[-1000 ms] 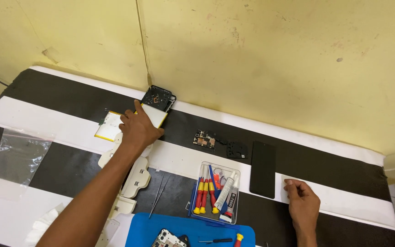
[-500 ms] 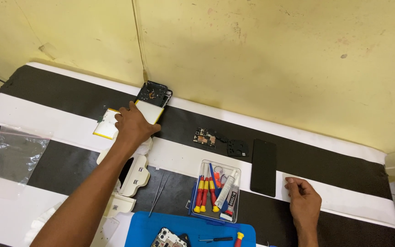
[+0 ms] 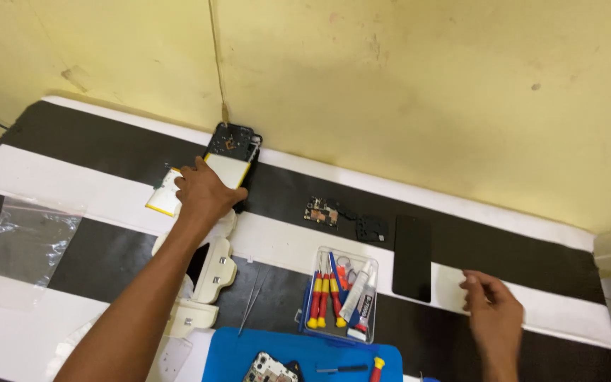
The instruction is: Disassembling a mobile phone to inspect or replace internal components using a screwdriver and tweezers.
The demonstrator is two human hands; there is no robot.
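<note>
I saw a black phone screen panel [image 3: 412, 258] lying flat, dark and rectangular, just left of my right hand [image 3: 493, 315]. A clear, empty plastic bag [image 3: 28, 237] lay well to the left of my left hand [image 3: 205, 192]. Between my hands stood a clear rectangular tool case [image 3: 339, 296] holding a white labelled tube [image 3: 357, 291].

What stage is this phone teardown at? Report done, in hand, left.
Done: small black circuit parts and the black glass screen panel lie removed on the striped table. In hand: the left hand rests on the opened phone body with white battery; the right hand lies beside the panel. Left: the battery remains seated.
</note>
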